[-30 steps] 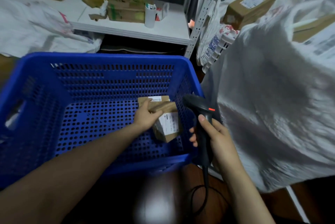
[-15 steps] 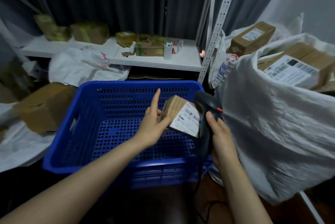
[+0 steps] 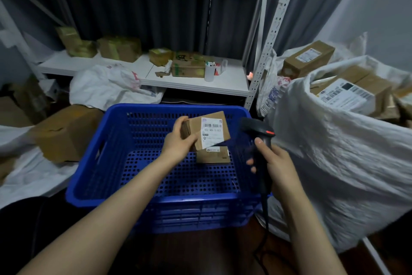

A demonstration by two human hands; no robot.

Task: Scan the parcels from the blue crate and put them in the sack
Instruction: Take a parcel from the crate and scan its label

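Currently, left hand [image 3: 178, 143] gripping parcel [image 3: 211, 129] over crate [image 3: 156, 200], second parcel [image 3: 213, 156] inside, right hand [image 3: 276, 165] gripping scanner [image 3: 256, 127], boxes [image 3: 347, 94] filling sack [image 3: 334, 163]

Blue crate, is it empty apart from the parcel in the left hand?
No, a second parcel lies on the floor of the blue crate, just below the held parcel in the left hand.
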